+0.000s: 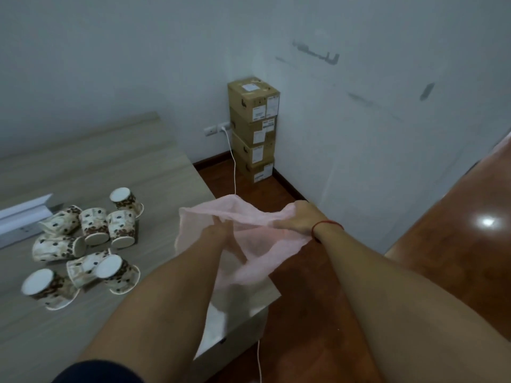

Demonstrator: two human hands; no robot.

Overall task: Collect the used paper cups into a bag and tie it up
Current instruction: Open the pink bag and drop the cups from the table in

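Observation:
A thin pink plastic bag (249,261) hangs in the air over the right edge of the wooden table (116,167). My left hand (218,230) grips its near rim, partly wrapped in the plastic. My right hand (300,218), with a red string on the wrist, pinches the far rim, and the mouth is pulled apart between them. Several paper cups (91,239) with a coffee-bean print lie scattered on the table to the left of the bag, some on their sides and some upside down.
A stack of cardboard boxes (254,131) stands in the corner against the white wall. A white cable (234,167) runs from a wall socket down past the table edge. A white folded sheet (25,214) lies at the table's left. Red-brown floor (304,313) lies on the right.

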